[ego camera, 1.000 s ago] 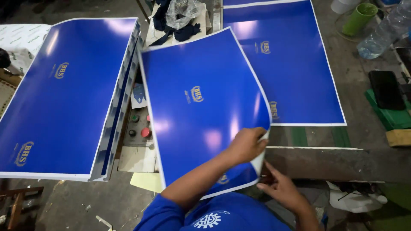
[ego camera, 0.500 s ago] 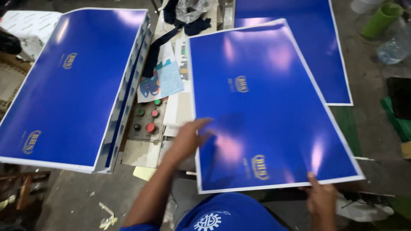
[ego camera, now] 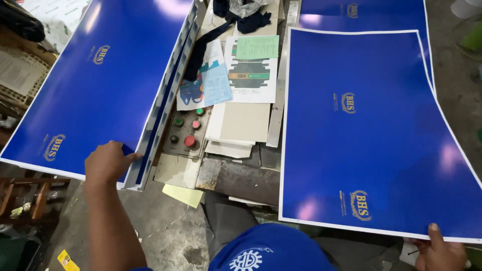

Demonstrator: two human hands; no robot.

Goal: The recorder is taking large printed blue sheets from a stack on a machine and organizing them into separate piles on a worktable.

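A tall stack of glossy blue printed sheets (ego camera: 95, 80) with white borders and gold emblems lies at the left. My left hand (ego camera: 108, 163) rests on the stack's near right corner, fingers curled over the top sheet's edge. At the right, a single blue sheet (ego camera: 371, 135) lies flat over another blue sheet (ego camera: 361, 12) behind it. My right hand (ego camera: 442, 251) pinches the near right edge of that single sheet, thumb on top.
Between the stacks sit a grey control panel (ego camera: 185, 135) with red and green buttons, loose paper proofs (ego camera: 248, 68), cardboard pieces (ego camera: 241, 125) and dark cloth (ego camera: 241, 17). A yellow note (ego camera: 183, 194) lies on the concrete floor below. My blue shirt (ego camera: 271, 251) fills the bottom centre.
The single blue sheet has swung right and settled flat on the right pile. My left hand left that sheet and moved across to the left stack's corner.
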